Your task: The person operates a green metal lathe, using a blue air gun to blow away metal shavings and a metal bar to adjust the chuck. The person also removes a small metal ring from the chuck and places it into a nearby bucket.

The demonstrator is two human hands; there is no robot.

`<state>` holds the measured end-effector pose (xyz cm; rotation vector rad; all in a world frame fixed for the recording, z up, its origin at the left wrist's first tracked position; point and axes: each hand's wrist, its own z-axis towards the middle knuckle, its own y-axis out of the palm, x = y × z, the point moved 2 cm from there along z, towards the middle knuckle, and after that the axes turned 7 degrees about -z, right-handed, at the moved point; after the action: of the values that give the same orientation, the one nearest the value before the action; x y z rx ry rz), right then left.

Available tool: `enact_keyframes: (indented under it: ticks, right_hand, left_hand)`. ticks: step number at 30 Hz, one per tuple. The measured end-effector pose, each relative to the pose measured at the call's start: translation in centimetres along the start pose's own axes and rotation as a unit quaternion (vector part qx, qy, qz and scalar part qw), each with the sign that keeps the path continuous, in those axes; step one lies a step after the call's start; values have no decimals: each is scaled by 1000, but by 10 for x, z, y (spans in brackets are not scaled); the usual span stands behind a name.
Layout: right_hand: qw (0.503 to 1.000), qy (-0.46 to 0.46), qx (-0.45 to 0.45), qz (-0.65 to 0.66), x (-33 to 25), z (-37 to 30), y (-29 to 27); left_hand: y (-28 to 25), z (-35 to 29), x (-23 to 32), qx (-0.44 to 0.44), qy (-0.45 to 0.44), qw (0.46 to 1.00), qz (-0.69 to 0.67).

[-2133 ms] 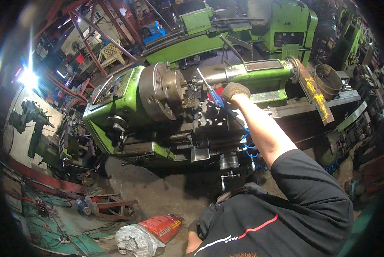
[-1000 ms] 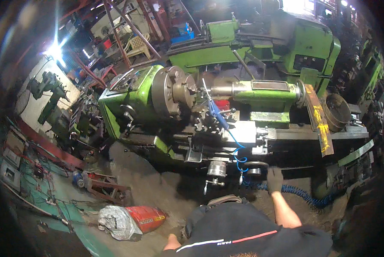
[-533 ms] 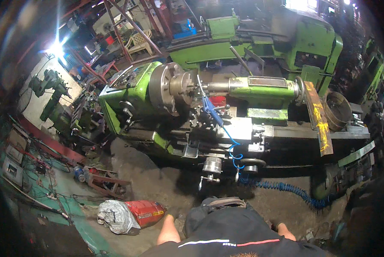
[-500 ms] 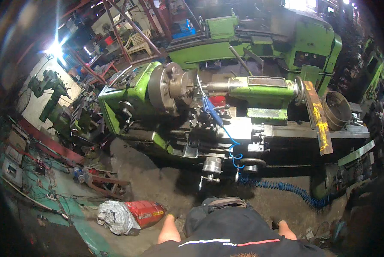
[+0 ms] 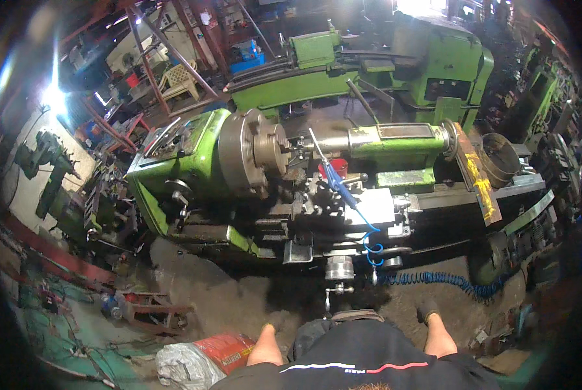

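Note:
A large green lathe (image 5: 200,146) stands before me. Its round steel chuck (image 5: 255,153) is on the left, with the green tailstock (image 5: 395,146) on the right. On the tool post lies a blue air blow gun (image 5: 338,182), its thin nozzle pointing up and left. My bare forearms (image 5: 265,348) reach down either side of my black shirt. At their ends my left hand (image 5: 277,319) and my right hand (image 5: 426,309) are dark, blurred shapes over the floor, fingers indistinct. Both are apart from the lathe; the cross-slide handle (image 5: 327,300) is between them.
From the blow gun a coiled blue hose (image 5: 434,279) runs right along the floor. A red container (image 5: 333,169) sits behind the tool post. A yellow-marked plank (image 5: 476,175) and round metal drum (image 5: 499,159) rest at the right end. A red and silver sack (image 5: 203,361) lies lower left.
My view has shifted, so the chuck and tool post appear lower. Both forearms show a little farther up in the picture. The blow gun remains on the tool post.

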<state>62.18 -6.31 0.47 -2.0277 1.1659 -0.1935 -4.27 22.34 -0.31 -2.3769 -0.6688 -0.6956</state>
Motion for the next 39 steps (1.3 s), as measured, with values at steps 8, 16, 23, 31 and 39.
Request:
enact_keyframes:
  ticks: [8, 16, 23, 31, 39]
  right_hand:
    - [936, 176, -73, 297, -69, -85, 68]
    - [932, 230, -69, 272, -19, -105, 123]
    - [980, 117, -43, 154, -56, -126, 77]
    - [992, 116, -31, 42, 5, -103, 99]
    - [998, 45, 9, -45, 99, -91, 125]
  left_hand:
    - [-80, 17, 48, -62, -32, 987, 145]
    - [-69, 31, 52, -96, 20, 973, 210]
    - [-53, 15, 85, -95, -78, 981, 147]
    - [-21, 17, 72, -91, -72, 989, 93]
    - [19, 20, 64, -97, -123, 984, 80]
